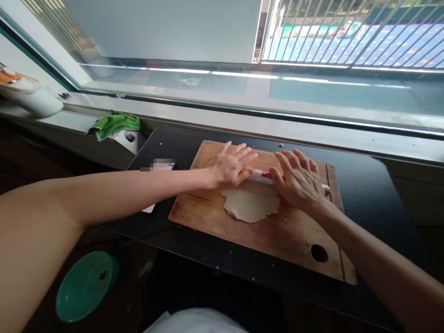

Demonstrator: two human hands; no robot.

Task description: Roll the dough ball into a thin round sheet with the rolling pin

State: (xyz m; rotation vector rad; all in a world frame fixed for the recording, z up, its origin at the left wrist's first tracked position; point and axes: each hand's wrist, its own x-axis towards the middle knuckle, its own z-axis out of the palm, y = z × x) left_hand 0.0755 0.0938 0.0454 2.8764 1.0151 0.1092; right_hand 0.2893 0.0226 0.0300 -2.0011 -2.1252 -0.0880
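Observation:
A thin, uneven sheet of dough [250,206] lies flat on a wooden cutting board [199,210]. Across its far edge runs a slim white cylinder with red printing [258,176], mostly covered by my hands; its exact kind does not show. My left hand [232,164] rests palm down over the cylinder's left end, fingers stretched out and apart. On its right side, my right hand [297,178] presses flat with fingers extended forward, and a pale tip of the cylinder sticks out past it.
The board sits on a black table [374,203] with scattered crumbs. A phone [150,207] lies partly under my left forearm. Beyond are a windowsill [215,113] and a green cloth [118,124]. A green basin [86,286] stands low at left.

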